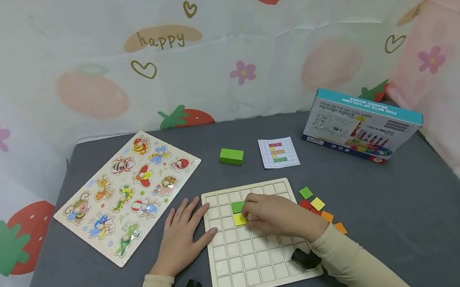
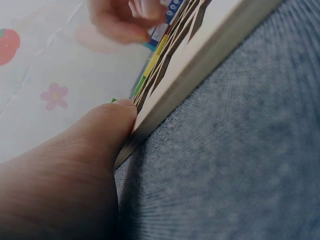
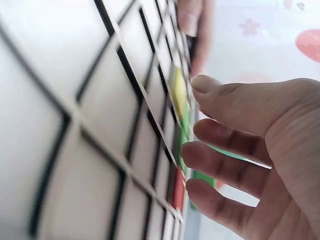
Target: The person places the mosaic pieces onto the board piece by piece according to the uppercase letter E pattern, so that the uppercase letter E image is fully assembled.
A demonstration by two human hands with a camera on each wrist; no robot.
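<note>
A pale wooden grid board (image 1: 233, 282) lies flat on the table. On its left edge my left hand (image 1: 181, 237) rests with fingers spread, the thumb (image 2: 112, 122) touching the rim. My right hand (image 1: 274, 214) is over the board's upper middle, fingertips beside a yellow square tile (image 1: 239, 219). In the right wrist view its fingers are loosely bent, and nothing shows between thumb and fingers. A green tile (image 1: 237, 207) sits in the cell above the yellow one. The right wrist view also shows a red tile (image 3: 178, 187) in the grid, which the hand hides from the head camera.
Loose green (image 1: 306, 192), yellow (image 1: 318, 203), red and orange tiles lie right of the board. Behind it are a green block (image 1: 231, 156) and a pattern card (image 1: 280, 161). An insect puzzle board (image 1: 129, 188) lies left; a box (image 1: 361, 126) stands back right.
</note>
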